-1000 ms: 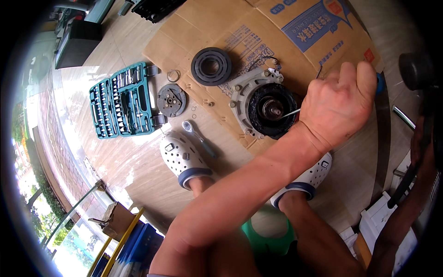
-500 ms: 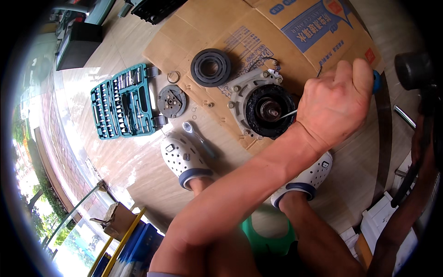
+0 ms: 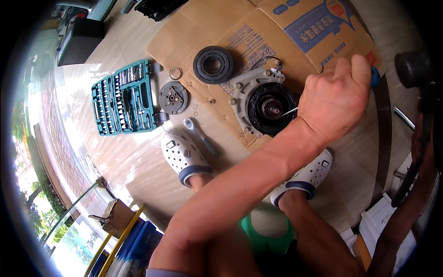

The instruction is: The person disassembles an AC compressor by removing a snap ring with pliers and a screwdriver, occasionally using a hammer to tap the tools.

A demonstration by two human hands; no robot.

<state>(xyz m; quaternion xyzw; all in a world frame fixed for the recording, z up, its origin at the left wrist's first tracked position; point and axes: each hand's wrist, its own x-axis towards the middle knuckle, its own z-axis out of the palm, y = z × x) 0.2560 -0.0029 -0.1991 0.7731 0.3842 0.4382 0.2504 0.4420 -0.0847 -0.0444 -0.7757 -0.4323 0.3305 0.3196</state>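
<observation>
My left hand (image 3: 334, 99) is closed round the blue handle (image 3: 375, 78) of a screwdriver. Its thin metal blade (image 3: 290, 112) slants down to the shaft hub (image 3: 272, 109) in the middle of a black ring (image 3: 258, 104). That ring sits on a grey cast-metal housing (image 3: 237, 99) with bolts round its edge, lying on flattened cardboard. At the far right, a black-headed hammer (image 3: 408, 70) is raised, its dark handle running down to my right hand (image 3: 421, 134), which is in shadow and seems closed on it.
A grooved pulley (image 3: 213, 65) lies on the cardboard (image 3: 194, 27). Left of it are a round metal plate (image 3: 173, 98), a ring (image 3: 176, 73), and an open green socket set (image 3: 124, 99). A ratchet (image 3: 199, 135) lies by my left shoe (image 3: 182, 154); a chrome bar (image 3: 404, 118) lies right.
The whole view has shifted slightly. My left hand keeps the screwdriver against the hub, and the hammer stays raised at the right.
</observation>
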